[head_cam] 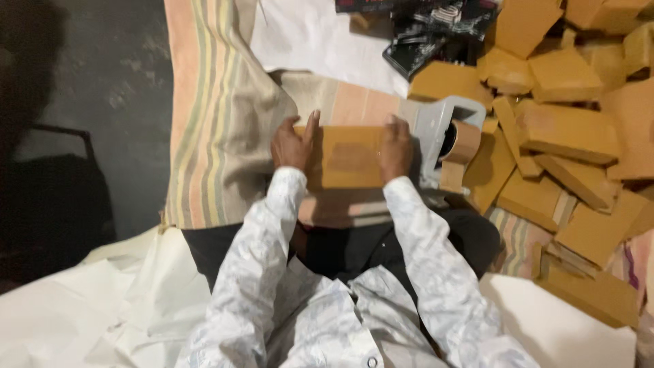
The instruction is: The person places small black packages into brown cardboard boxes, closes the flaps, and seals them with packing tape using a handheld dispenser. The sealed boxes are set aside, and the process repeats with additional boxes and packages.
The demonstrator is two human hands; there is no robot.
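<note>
Flat brown cardboard box (346, 158) lies on the striped cloth (218, 116), roughly at its middle, just in front of the person's lap. Left hand (294, 144) rests on the box's left end: fingers extended and held together, pointing away from the body, thumb off the edge. Right hand (396, 148) presses on the right end, fingers together and curled slightly over the far edge. Both sleeves are pale and patterned. Grey tape dispenser (436, 133) with a brown tape roll (460, 142) sits just beside the right hand, touching or nearly touching the box; contact cannot be told. Heap of similar brown boxes (565, 136) covers the cloth's right side. White sheet (313, 34) lies at the far edge, dark packets (436, 27) beside it.
</note>
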